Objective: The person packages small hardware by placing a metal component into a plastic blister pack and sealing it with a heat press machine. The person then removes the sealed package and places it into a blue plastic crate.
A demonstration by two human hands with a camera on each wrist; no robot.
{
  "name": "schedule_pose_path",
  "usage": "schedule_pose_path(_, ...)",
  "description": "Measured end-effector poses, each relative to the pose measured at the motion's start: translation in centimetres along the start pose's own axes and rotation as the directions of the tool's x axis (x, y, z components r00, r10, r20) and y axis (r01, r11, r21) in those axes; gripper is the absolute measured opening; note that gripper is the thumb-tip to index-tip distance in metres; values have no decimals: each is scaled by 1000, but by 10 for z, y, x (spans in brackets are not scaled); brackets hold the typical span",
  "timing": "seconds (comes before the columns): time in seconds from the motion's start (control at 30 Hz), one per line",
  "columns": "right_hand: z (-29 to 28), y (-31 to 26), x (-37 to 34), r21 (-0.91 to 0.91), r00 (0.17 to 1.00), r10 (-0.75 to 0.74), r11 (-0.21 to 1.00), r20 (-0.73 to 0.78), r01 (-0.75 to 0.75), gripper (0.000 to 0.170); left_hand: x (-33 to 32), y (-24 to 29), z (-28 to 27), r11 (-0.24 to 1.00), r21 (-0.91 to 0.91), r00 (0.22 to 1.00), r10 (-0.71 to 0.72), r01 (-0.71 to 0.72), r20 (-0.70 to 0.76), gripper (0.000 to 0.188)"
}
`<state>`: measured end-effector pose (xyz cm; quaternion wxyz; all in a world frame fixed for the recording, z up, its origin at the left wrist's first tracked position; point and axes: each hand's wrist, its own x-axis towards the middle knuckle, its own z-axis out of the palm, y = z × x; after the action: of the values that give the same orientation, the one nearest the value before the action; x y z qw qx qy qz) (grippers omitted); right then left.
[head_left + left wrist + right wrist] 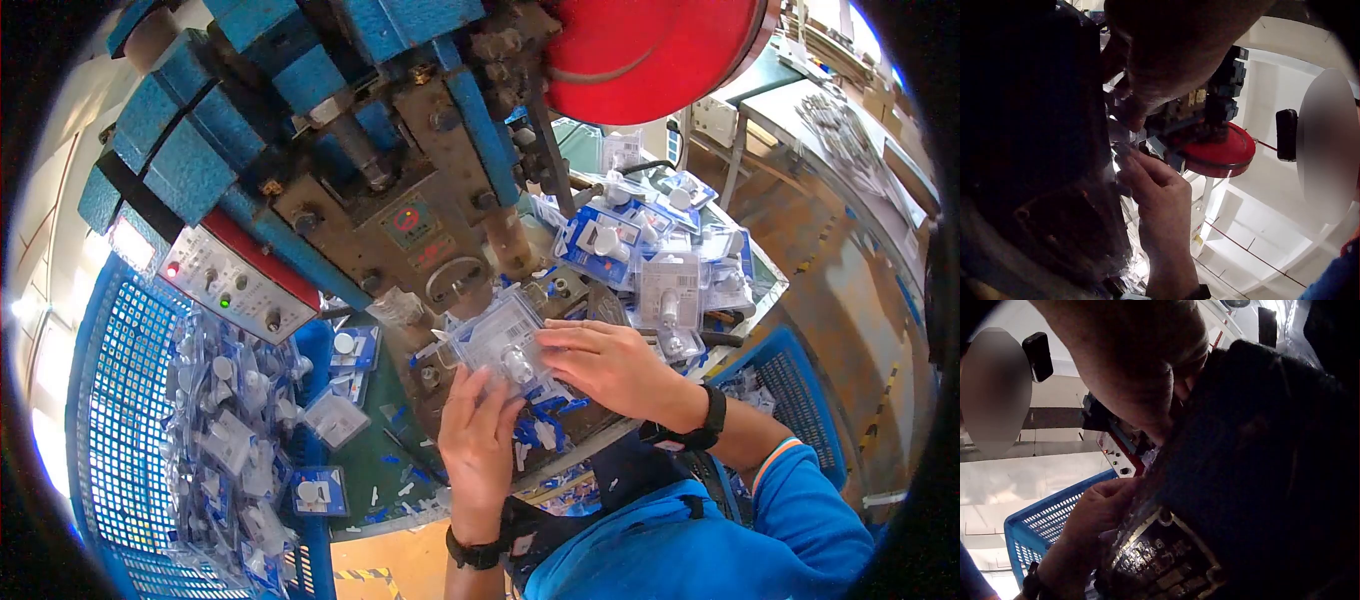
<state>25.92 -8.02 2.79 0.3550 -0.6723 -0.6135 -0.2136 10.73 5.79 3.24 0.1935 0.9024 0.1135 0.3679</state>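
- Evidently for steadiness, the left hand and right hand pinch the lower-left and right edges of one clear plastic blister pack.
- It sits below the blue-and-grey metal press, probably for alignment.
- A blue perforated plastic basket likely keeps other packs together.

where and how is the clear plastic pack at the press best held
Probably by the flat margins at its left and right sides, coming from the person's near side. The clear plastic pack is broad and flat around a raised bulge, so thin edges suit a pinch better, and the press stands just beyond its far edge.
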Motion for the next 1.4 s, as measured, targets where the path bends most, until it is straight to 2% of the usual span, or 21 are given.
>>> schedule_pose_path(0.1, 1, 0, -1, -20, 1000, 13, 1000, 4, -13, 26, -1, -1, 1, 1000, 2, 1000, 14, -14, -14, 26)
schedule_pose_path(0.2, 1, 0, 0, 2, 1000, 5, 1000, -4, -5, 20, -2, -3, 2, 999, 14, 999, 36, -36, -23, 26)
schedule_pose_path(0.8, 1, -1, 0, 18, 1000, 29, 999, 0, -29, 20, 1, -1, -1, 1000, 20, 1000, 23, -23, -7, 25)
schedule_pose_path(0.9, 3, 1, -2, -28, 1000, -7, 1000, -2, 7, 20, 1, 0, -1, 999, 32, 1000, 22, -21, -4, 24)
schedule_pose_path(1.07, 4, 0, 0, -3, 1000, -3, 1000, -24, 3, 19, 0, -3, -1, 999, 10, 999, 33, -33, 4, 24)
schedule_pose_path(1.17, -5, -3, 6, -38, 999, -25, 999, -48, 24, 19, 7, 4, -6, 997, 45, 994, 68, -64, -81, 24)
schedule_pose_path(1.27, -10, -4, 15, -56, 998, -44, 998, -38, 42, 19, 10, 2, -10, 998, -16, 995, 59, -61, -75, 24)
schedule_pose_path(1.4, -15, -3, 19, -44, 998, -59, 997, -11, 59, 19, 12, 2, -15, 996, 5, 995, 88, -88, -39, 31)
